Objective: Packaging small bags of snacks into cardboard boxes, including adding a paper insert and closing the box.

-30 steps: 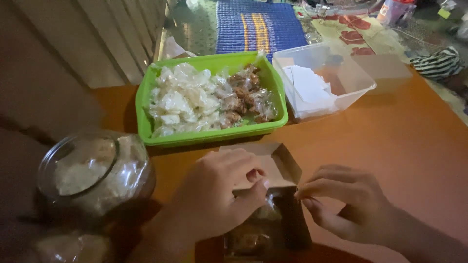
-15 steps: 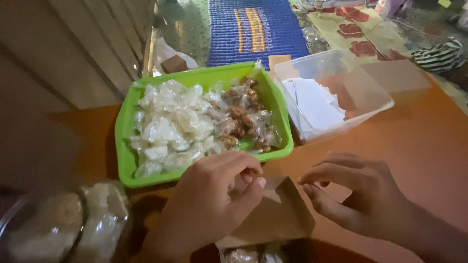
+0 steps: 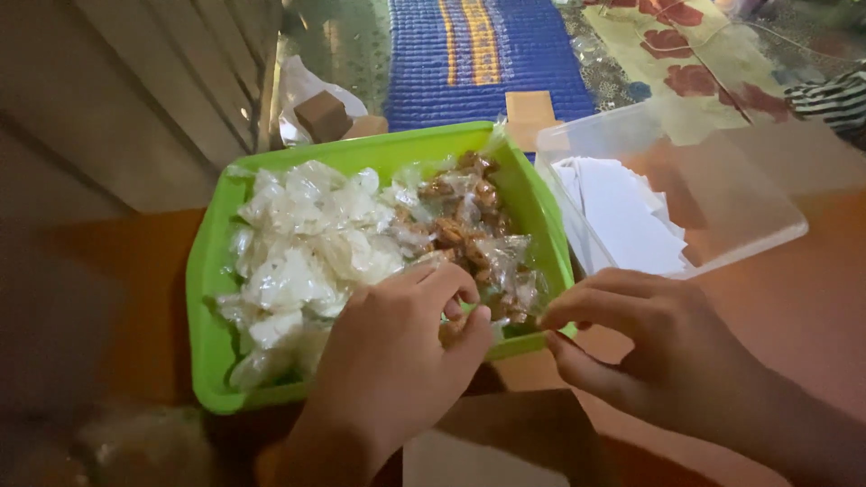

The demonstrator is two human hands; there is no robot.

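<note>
My left hand [image 3: 388,361] is curled over the near rim of a green tray [image 3: 203,316], thumb and fingertips pinched on the upper flap of a brown cardboard box [image 3: 523,428] that lies low in view. My right hand [image 3: 667,356] hovers just right of it with bent fingers, thumb and forefinger slightly apart, holding nothing I can see. The tray holds several clear-wrapped white sweets [image 3: 307,243] on its left and wrapped brown sweets [image 3: 469,230] on its right. Whatever is inside the box is hidden.
A clear plastic tub [image 3: 758,225] with white paper slips [image 3: 622,216] stands right of the tray on the orange table [image 3: 812,298]. Beyond lie a blue woven mat [image 3: 487,54], a floral cloth [image 3: 695,54] and small brown boxes [image 3: 323,115].
The view has tilted up and closer: the tray and tub now fill the middle, the glass jar has left the frame, and the box has slid to the bottom edge. My hands stay near its flap.
</note>
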